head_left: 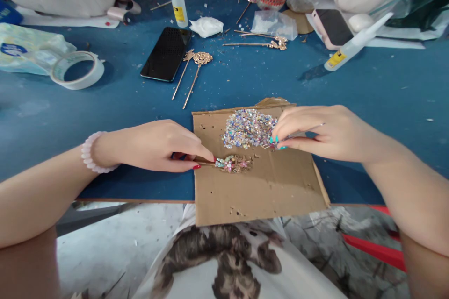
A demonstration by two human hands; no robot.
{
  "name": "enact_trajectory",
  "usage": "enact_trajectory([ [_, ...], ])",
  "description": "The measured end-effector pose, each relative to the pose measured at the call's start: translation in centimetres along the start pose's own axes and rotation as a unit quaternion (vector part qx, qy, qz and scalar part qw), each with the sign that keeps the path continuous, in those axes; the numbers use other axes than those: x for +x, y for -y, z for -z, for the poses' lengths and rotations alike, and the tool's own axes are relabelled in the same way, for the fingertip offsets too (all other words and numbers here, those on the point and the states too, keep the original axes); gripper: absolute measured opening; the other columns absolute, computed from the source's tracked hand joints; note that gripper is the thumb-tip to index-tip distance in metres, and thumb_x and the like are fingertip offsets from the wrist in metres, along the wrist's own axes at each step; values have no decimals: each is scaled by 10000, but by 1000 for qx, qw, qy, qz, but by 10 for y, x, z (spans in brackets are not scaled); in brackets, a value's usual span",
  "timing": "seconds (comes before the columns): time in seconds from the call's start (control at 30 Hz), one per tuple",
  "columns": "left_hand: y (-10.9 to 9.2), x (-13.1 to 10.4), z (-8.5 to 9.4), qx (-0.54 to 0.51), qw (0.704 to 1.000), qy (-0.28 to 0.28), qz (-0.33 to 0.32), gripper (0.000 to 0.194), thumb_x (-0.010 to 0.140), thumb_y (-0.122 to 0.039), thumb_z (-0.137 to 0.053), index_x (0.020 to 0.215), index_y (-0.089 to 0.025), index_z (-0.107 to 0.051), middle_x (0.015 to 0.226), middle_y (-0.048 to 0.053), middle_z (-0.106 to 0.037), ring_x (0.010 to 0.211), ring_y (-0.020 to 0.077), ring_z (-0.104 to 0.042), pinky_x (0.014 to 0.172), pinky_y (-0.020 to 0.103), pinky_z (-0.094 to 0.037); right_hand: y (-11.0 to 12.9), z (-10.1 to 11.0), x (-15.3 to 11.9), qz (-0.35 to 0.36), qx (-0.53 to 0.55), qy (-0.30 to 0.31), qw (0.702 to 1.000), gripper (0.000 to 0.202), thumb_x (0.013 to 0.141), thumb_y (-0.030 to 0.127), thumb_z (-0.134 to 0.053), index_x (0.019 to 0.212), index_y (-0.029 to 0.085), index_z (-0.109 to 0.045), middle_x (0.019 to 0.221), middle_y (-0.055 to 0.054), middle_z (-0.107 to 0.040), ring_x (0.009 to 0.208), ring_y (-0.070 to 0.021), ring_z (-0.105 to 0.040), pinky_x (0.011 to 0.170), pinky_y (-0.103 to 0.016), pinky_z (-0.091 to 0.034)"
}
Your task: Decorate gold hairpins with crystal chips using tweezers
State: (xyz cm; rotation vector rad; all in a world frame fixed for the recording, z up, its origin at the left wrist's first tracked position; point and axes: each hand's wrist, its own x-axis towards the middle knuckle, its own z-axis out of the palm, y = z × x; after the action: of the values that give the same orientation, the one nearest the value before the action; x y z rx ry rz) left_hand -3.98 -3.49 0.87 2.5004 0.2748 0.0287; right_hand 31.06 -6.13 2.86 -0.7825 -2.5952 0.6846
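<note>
My left hand (168, 147) pinches the stem of a gold hairpin (233, 163), whose ornate head is partly covered with coloured stones. The hairpin's head rests on a piece of cardboard (259, 194) at the table's front edge. In my right hand (315, 131) is a pair of thin metal tweezers (293, 134), closed in by thumb and fingers. Their tips are at the right edge of a pile of small shiny crystal chips (247, 127) on the cardboard. Whether the tips hold a chip is too small to tell.
Behind the cardboard lie two bare gold hairpins (198, 67) beside a black phone (166, 53). Glue bottles stand at the back (178, 2) and right (347, 51). A tape roll (77, 70) is at left; more hairpins (259, 43) and a pink-edged phone (331, 28) lie farther back.
</note>
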Motion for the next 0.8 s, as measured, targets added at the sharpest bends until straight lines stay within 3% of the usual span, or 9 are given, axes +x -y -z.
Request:
enact_trajectory([
  [0.8,0,1,0,-4,1000,1,-1,294,1042,-266,-513,1317,-289,-614,915,-34,-726,709,70,-621,669,203,-427,3,-5,2,-12,16,-6,1000,153,992,332,-586,920,225,-669,898,-11,-740,847,-152,-705,749,-289,-514],
])
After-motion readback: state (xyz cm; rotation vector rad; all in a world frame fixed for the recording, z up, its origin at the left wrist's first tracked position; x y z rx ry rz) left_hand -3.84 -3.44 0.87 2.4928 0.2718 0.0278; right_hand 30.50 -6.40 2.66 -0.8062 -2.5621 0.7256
